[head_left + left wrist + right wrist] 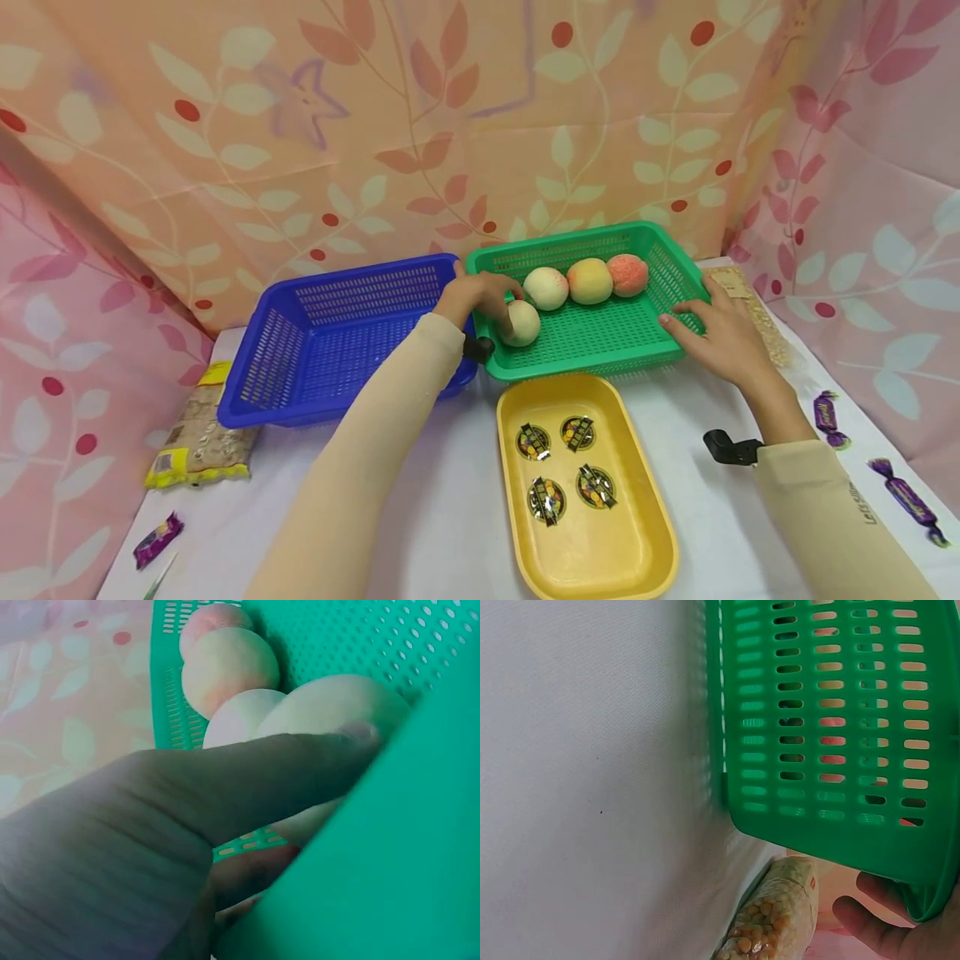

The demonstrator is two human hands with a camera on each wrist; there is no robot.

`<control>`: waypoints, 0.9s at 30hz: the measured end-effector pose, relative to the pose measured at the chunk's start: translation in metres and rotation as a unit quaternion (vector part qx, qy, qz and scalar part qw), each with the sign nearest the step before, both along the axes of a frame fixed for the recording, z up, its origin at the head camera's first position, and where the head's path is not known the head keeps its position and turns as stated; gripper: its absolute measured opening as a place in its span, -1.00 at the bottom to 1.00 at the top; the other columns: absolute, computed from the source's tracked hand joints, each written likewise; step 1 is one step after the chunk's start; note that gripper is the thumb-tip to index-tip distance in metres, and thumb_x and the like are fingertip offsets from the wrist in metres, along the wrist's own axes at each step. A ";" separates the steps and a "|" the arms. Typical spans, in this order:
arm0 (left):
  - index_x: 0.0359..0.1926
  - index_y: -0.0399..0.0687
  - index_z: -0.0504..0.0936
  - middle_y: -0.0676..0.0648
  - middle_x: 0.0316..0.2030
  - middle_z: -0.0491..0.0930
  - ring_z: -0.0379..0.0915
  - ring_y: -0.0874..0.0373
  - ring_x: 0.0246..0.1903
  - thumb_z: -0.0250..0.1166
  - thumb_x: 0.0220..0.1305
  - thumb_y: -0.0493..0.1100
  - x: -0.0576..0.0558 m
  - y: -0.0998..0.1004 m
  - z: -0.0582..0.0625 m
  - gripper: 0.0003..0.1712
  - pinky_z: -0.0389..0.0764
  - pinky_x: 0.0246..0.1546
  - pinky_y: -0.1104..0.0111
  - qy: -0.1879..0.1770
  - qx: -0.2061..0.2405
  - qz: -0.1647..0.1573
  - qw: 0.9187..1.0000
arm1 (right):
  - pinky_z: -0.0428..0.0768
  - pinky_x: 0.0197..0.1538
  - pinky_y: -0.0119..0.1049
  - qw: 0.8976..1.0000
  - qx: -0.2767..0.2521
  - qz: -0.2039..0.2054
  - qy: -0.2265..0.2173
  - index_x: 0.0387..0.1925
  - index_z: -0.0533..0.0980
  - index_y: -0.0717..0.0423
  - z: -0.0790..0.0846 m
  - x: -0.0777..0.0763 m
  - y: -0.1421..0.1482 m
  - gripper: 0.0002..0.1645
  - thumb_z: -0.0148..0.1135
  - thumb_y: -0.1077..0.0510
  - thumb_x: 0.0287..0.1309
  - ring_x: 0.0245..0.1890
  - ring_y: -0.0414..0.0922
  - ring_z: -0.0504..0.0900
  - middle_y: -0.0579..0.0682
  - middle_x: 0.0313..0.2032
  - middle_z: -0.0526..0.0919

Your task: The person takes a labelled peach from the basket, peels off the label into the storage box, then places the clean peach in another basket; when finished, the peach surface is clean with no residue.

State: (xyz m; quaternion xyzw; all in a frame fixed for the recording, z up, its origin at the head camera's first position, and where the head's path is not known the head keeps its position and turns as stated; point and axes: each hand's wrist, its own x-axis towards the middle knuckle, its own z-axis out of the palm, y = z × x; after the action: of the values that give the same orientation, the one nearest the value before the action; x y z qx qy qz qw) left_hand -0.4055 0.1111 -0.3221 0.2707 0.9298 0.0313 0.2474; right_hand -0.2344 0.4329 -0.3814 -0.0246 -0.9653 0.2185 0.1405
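Note:
My left hand (480,300) reaches over the left end of the green basket (600,357) and grips a pale peach (522,323) inside it. The left wrist view shows the thumb (300,769) lying across this peach, with the other fingers partly hidden behind the basket wall. Beyond it sit a whitish peach (546,288), a yellow-orange peach (590,281) and a pink-red peach (627,275) in a row. My right hand (716,333) is at the basket's right end, its fingers loosely spread around the rim; in the right wrist view, fingertips (859,919) show beside the rim's corner.
A blue basket (247,358) stands left of the green one. In front is a yellow tray (630,533) with several round dark-wrapped items. Bags lie at left (202,433) and right (765,325). Purple-wrapped candies (828,419) and another candy (157,540) lie near the sides.

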 end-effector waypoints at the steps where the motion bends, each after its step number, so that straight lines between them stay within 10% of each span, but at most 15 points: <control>1: 0.30 0.39 0.47 0.04 0.44 0.39 -0.17 -0.18 0.61 0.52 0.10 0.11 -0.001 -0.001 0.000 -0.27 -0.66 0.40 -0.35 0.002 0.004 0.003 1.000 | 0.18 0.19 0.54 1.000 0.000 0.000 0.000 0.13 0.57 0.26 0.000 0.000 0.000 -0.31 0.05 -0.27 0.41 0.29 0.57 0.15 0.41 0.57 -0.06; 27: 0.46 0.49 0.34 0.02 0.29 0.49 -0.06 -0.09 0.56 0.42 0.25 0.14 -0.010 -0.004 -0.005 -0.22 -0.75 0.38 -0.33 -0.006 0.021 -0.015 1.000 | 0.19 0.17 0.52 1.000 -0.006 0.010 -0.001 0.10 0.58 0.26 0.000 -0.004 0.003 -0.33 0.05 -0.26 0.42 0.27 0.55 0.16 0.42 0.57 -0.08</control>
State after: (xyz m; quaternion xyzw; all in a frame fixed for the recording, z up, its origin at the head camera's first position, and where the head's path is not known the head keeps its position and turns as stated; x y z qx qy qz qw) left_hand -0.4160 0.1067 -0.3276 0.2899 0.9231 0.0484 0.2479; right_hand -0.2387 0.4360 -0.3812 -0.0157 -0.9643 0.2261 0.1371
